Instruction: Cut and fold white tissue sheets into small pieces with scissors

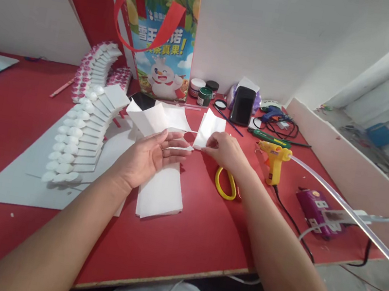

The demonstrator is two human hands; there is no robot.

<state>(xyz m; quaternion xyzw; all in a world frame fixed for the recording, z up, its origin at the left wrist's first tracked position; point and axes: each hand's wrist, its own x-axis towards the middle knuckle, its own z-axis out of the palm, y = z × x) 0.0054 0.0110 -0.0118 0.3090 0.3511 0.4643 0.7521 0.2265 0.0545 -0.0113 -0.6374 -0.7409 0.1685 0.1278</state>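
White paper sits on the table, its near corner seemingly pinched by the right hand, likely being positioned, which calls for steadiness, while the left hand spreads loose fingers over the stack.

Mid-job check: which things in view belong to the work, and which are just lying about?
Likely in use:
folded white paper at the right hand
stacked white paper sheets near the left hand
yellow plastic glue gun, perhaps

Probably just lying about:
colourful snowman-printed bag with red handle
black rectangular phone
small round green jar
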